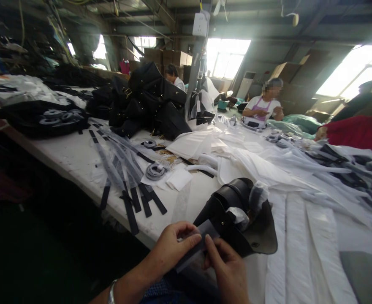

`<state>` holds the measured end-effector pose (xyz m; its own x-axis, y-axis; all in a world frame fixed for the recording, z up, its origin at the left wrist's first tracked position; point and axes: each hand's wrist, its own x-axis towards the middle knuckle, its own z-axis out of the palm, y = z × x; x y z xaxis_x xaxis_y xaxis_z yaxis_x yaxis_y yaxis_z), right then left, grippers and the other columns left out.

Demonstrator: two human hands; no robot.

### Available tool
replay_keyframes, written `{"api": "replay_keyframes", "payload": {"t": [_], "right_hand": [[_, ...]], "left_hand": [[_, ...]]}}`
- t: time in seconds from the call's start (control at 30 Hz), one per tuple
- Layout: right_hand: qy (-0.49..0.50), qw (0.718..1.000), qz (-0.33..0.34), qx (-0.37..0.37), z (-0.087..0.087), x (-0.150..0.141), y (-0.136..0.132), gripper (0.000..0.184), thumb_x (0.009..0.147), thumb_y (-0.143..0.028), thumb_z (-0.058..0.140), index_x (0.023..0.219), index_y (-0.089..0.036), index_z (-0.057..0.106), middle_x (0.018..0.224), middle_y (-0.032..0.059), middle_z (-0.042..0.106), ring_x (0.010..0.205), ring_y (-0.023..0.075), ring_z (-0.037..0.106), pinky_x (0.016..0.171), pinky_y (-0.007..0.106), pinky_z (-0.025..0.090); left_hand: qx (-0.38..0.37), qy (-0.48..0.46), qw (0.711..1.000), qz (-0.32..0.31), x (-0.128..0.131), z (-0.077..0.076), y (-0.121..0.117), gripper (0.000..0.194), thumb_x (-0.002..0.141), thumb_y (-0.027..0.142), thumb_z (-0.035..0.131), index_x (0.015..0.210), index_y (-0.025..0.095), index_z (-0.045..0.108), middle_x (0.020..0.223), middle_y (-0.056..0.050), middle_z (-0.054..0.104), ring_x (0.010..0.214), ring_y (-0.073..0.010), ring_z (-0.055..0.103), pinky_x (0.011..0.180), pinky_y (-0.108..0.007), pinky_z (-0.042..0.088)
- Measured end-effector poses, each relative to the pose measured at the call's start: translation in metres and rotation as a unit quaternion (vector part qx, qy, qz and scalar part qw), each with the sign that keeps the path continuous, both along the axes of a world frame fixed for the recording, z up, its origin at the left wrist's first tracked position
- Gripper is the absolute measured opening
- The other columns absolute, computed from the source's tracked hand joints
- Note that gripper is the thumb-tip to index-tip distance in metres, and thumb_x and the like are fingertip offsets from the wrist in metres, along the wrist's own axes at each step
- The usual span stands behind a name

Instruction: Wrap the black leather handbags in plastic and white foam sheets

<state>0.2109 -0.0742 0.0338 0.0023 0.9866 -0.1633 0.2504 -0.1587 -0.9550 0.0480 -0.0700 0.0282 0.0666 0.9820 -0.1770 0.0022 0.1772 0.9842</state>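
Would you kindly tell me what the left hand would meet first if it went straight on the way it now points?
Most likely the black bag, just beyond the translucent sheet held by the left hand, though depth is unclear and the right hand might come first.

Black bag; greyish film; white table; red top; lilac apron; dark-green floor

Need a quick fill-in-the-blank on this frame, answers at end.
1. Of left hand and right hand, the ____ one has a bracelet at its wrist.
2. The bag just beyond the translucent sheet in those hands is mainly ____ in colour.
3. A red garment shows at the picture's ____ edge.

Missing words: left; black; right.
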Motion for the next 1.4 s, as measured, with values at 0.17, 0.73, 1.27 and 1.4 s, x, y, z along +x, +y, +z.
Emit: {"api": "replay_keyframes", "payload": {"t": [0.17, 0.73, 1.27, 1.4], "right_hand": [[0.055, 0.998, -0.01, -0.002, -0.003, 0.002, 0.002, 0.049, 0.084, -0.061, 0.061, 0.06, -0.018, 0.061, 0.048, -0.0013, 0.052, 0.052, 0.017, 0.054, 0.057, 0.028, 0.04], [0.245, 0.965, -0.076, -0.057, -0.012, -0.001, 0.007, 0.045, 0.069, -0.048, 0.077, 0.049, -0.019, 0.051, 0.049, -0.0046, 0.044, 0.049, 0.01, 0.04, 0.048, 0.022, 0.036], [0.165, 0.985, 0.028, -0.041, -0.001, 0.003, 0.003, 0.047, 0.081, -0.054, 0.069, 0.055, -0.018, 0.054, 0.052, -0.0026, 0.048, 0.053, 0.0123, 0.05, 0.053, 0.023, 0.037], [0.192, 0.98, -0.012, -0.058, -0.002, 0.002, 0.004, 0.05, 0.078, -0.054, 0.072, 0.052, -0.019, 0.046, 0.049, -0.0064, 0.037, 0.046, 0.0089, 0.036, 0.047, 0.023, 0.031]], "left_hand": [[-0.001, -0.043, 0.999, 0.027, 0.008, 0.0, -0.004, 0.028, 0.081, 0.041, 0.071, 0.091, 0.015, 0.073, 0.087, -0.005, 0.072, 0.086, -0.0218, 0.065, 0.076, -0.028, 0.047], [0.436, 0.247, 0.864, 0.049, 0.024, -0.018, -0.018, 0.02, 0.095, 0.012, 0.054, 0.106, 0.017, 0.07, 0.077, -0.003, 0.064, 0.07, -0.0125, 0.061, 0.064, -0.02, 0.049], [0.566, 0.377, 0.733, -0.008, 0.001, -0.012, -0.02, 0.03, 0.096, 0.01, 0.051, 0.125, 0.009, 0.059, 0.078, -0.003, 0.069, 0.063, -0.0135, 0.06, 0.056, -0.023, 0.049], [0.559, 0.369, 0.739, -0.074, -0.012, -0.022, -0.042, 0.034, 0.092, 0.011, 0.058, 0.126, 0.013, 0.059, 0.071, 0.0, 0.068, 0.058, -0.0116, 0.06, 0.052, -0.021, 0.048]]}}
